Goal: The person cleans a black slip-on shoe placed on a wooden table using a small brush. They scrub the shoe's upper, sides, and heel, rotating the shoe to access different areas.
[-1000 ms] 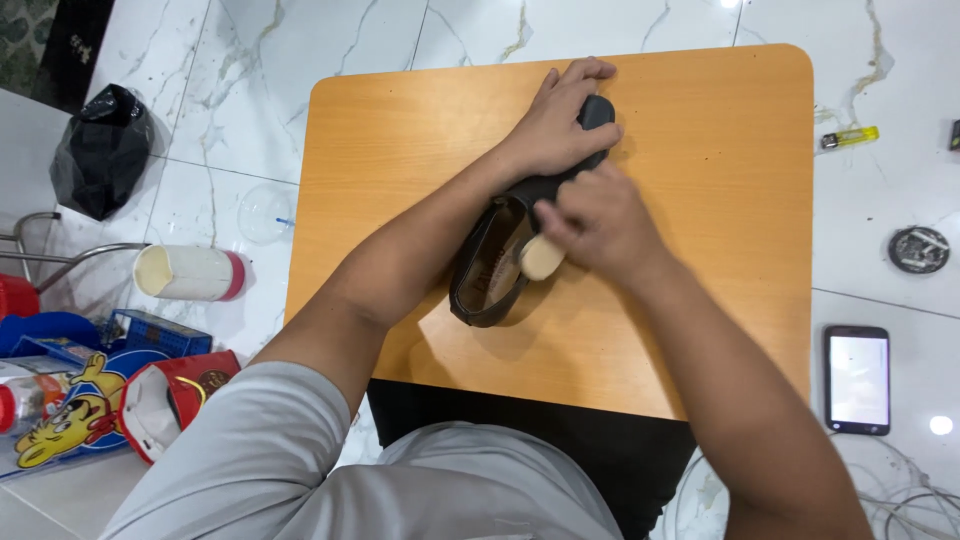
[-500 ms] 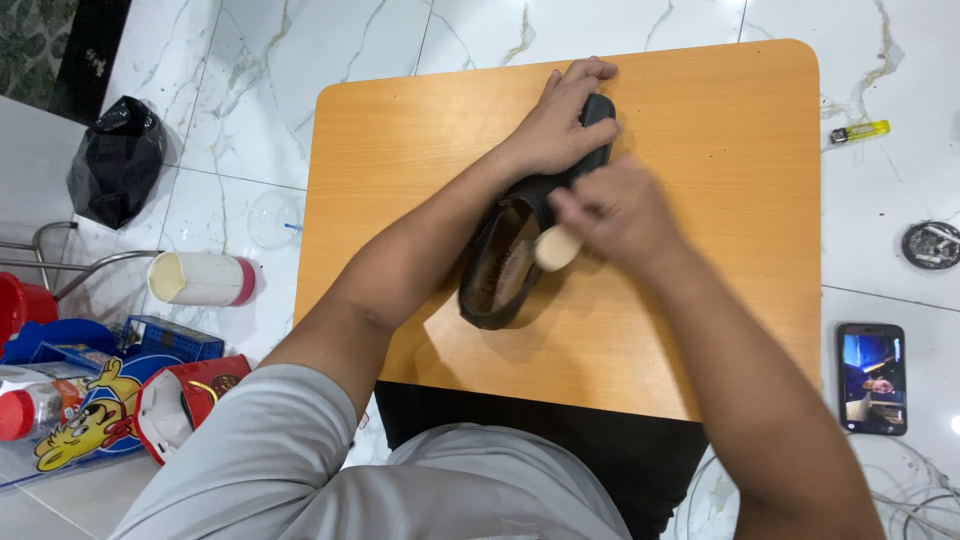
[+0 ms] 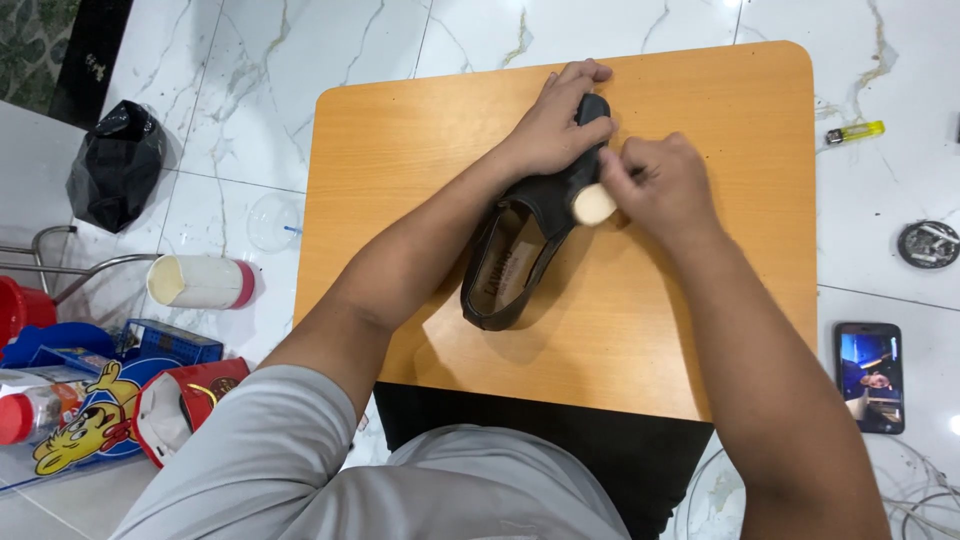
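the dark brown leather slip-on shoe (image 3: 520, 250) lies on the orange wooden table top (image 3: 420, 150), near the middle, toe pointing away from the person and the open heel end toward them, its tan insole showing. the left hand (image 3: 555, 125) is clamped over the toe end, fingers pressed together and curled down across the upper, pinning the shoe flat to the table. the right hand (image 3: 660, 185) sits just beside it, fingers bunched and closed around a small cream-coloured rounded pad (image 3: 594, 204), whose pale end pokes out from the fist and touches the side of the shoe's upper. both forearms cross the table from the near edge, grey sleeves at the bottom of the view.

around the table, on the white marble floor (image 3: 300, 60): a yellow lighter (image 3: 853, 131) to the far right, a round dark ashtray (image 3: 927, 243) below it, a black smartphone with a lit screen (image 3: 868, 376) nearer the person. off to the left, a black plastic bag (image 3: 115, 165), a cream cup with a pink band lying on its side (image 3: 200, 282), and a clutter of red and blue packaging (image 3: 120, 400).
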